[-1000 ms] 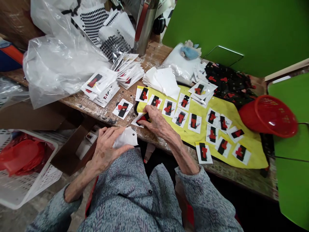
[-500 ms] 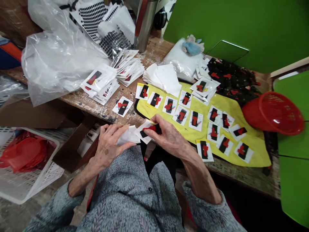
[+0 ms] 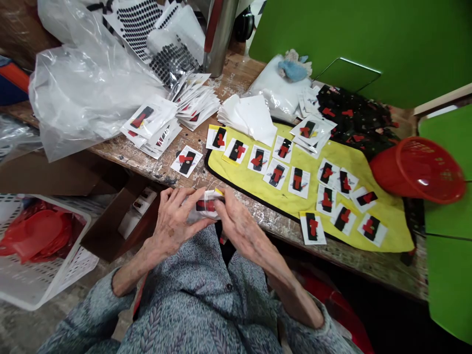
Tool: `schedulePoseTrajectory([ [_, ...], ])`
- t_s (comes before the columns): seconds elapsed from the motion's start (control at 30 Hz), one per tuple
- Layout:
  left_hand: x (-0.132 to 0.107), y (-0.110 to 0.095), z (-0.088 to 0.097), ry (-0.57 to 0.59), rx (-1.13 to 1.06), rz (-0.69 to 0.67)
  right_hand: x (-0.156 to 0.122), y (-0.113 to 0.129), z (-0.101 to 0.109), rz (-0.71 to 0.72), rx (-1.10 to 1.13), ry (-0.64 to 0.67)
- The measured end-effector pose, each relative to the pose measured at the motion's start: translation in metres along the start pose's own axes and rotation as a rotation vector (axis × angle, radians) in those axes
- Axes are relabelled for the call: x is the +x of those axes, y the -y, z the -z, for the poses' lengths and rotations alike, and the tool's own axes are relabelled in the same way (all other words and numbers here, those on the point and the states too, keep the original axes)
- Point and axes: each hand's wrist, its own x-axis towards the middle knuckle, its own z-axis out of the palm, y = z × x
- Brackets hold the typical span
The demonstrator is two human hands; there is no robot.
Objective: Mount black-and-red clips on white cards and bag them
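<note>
Workbench edge: our left hand grips a plastic sleeve, right hand pinches a clip card in; corners need aligning.

Worn wood tbl, green panels

The left hand and right hand meet at the table edge, pinching a small card between their fingertips. Beyond them, similar cards lie in rows on a yellow cloth. A red basket rests at the cloth's far right.
</note>
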Motion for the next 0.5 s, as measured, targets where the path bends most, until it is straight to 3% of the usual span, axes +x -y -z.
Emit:
schedulePoseTrajectory([
  [0.1,0.0,-0.002,-0.001,0.016,-0.003,-0.002,0.001,0.0,0.013,-0.053,-0.032,-0.044],
  [0.2,0.0,-0.002,-0.003,0.027,-0.015,-0.027,0.005,-0.001,0.021,-0.06,-0.089,0.004],
  [0.3,-0.001,-0.002,-0.006,0.026,-0.017,-0.06,0.006,-0.004,0.021,-0.039,-0.098,0.049],
  [0.5,-0.002,-0.004,-0.009,0.029,-0.035,-0.095,0.002,-0.007,0.015,0.008,-0.15,0.02],
])
